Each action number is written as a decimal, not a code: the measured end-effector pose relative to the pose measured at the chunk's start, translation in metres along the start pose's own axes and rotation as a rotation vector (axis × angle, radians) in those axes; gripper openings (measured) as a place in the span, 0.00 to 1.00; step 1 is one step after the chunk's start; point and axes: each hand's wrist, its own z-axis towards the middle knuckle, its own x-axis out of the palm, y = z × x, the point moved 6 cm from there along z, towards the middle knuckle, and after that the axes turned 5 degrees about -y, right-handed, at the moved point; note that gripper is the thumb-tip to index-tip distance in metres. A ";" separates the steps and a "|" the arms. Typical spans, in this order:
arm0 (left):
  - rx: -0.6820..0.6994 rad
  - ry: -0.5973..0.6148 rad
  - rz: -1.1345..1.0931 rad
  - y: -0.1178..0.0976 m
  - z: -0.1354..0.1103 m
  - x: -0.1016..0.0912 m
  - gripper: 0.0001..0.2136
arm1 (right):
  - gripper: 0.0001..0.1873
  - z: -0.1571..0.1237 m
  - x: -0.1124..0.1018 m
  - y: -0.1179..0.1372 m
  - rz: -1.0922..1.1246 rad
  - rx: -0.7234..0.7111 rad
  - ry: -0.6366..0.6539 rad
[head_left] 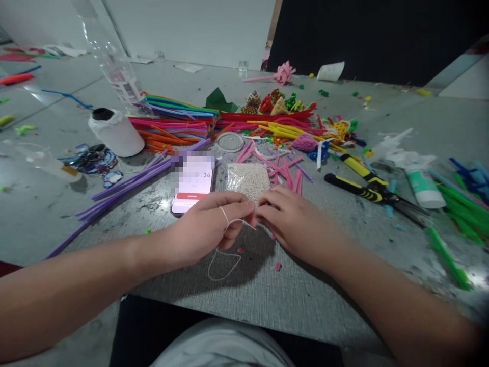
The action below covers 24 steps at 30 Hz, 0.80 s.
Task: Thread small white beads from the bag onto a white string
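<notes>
Pinching white cord in left hand, grip narrow, closed on the cord, thumb to fingers. Cord draped across the thumb, with a short free end out to the right. Curling right hand in just beside the left fingertips, grip narrow; cannot tell if holding anything, fingertips partly hidden. Slack loop just near of the left hand, above the surface.

For good handling, probably best to pinch close to the cord's tip, leave only a short straight end, and brace both hands low. Also keep the slack untwisted and clear of the pink scraps to the near right.

Just far of the fingertips: bag of pale beads, lying flat. Go light around it; likely to roll if spilled. Left of the bag: phone. Right: pink strips, possible snag. Farther right: yellow-and-black-handled tool; best left well apart from the cord. Far left: purple stems, then white bottle.
</notes>
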 end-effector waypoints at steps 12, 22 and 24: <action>0.067 0.024 0.018 -0.003 -0.001 0.000 0.13 | 0.09 0.005 -0.001 0.006 0.037 0.019 -0.030; 0.117 0.015 0.201 -0.005 -0.008 -0.002 0.15 | 0.08 -0.008 -0.010 -0.009 0.959 0.486 -0.316; 0.181 0.028 0.288 -0.007 -0.011 -0.002 0.15 | 0.09 -0.008 -0.007 -0.004 1.184 0.533 -0.294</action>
